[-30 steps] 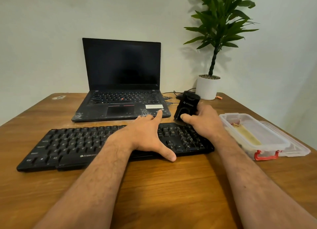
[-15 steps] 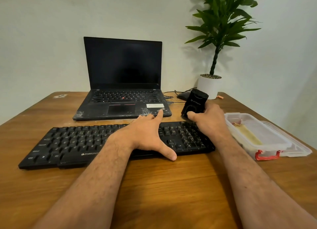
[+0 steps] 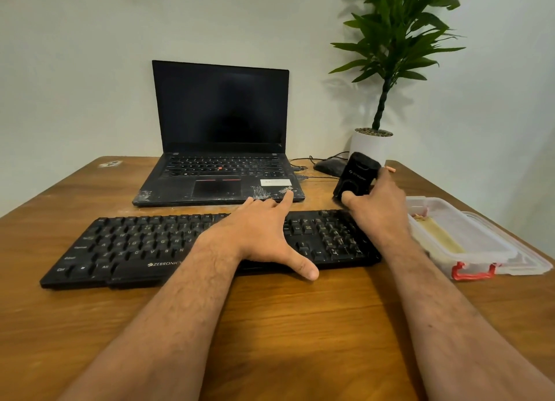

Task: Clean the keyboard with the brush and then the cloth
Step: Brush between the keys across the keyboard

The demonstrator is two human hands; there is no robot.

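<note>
Black brush (image 3: 356, 176) lifted farther back off keyboard (image 3: 135, 244), gripped in curled right hand (image 3: 380, 208); left hand (image 3: 258, 235) flat, fingers spread, steadying; brushing seemingly done, cloth next

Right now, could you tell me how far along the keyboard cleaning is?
Early. Nothing looks cleaned yet. In hand: the right hand grips a black brush-like tool lifted just behind the keyboard, while the left hand lies flat on the keys. Left: brushing, then wiping; no cloth is clearly visible.
</note>
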